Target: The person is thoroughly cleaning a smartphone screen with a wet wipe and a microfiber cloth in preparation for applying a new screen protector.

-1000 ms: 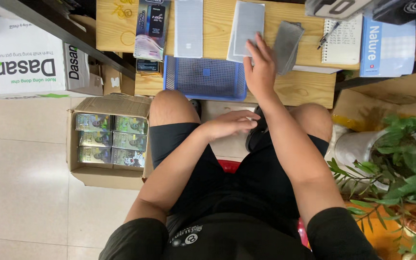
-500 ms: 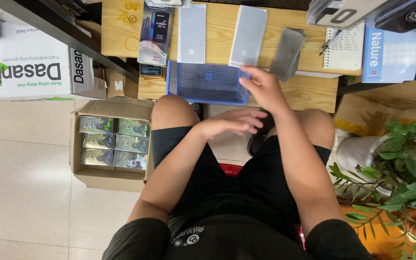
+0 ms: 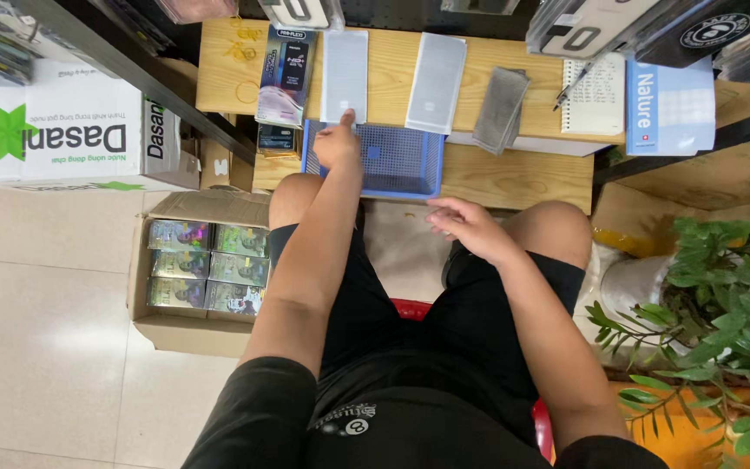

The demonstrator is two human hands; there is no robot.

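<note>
Two bare hands: left hand (image 3: 338, 144) stretched to twelve o'clock, grip loosely curled, forefinger touching a pale flat packet (image 3: 344, 76) on the wooden counter (image 3: 514, 178); right hand (image 3: 469, 227) hovers open above the lap.

the person wears a black short-sleeved shirt with a small pale round mark and lettering low on the front, too blurred to make out. black shorts end above the knees. both forearms are bare, and the left hand (image 3: 338, 143) and right hand (image 3: 469, 227) show no gloves, rings or watch.
</note>
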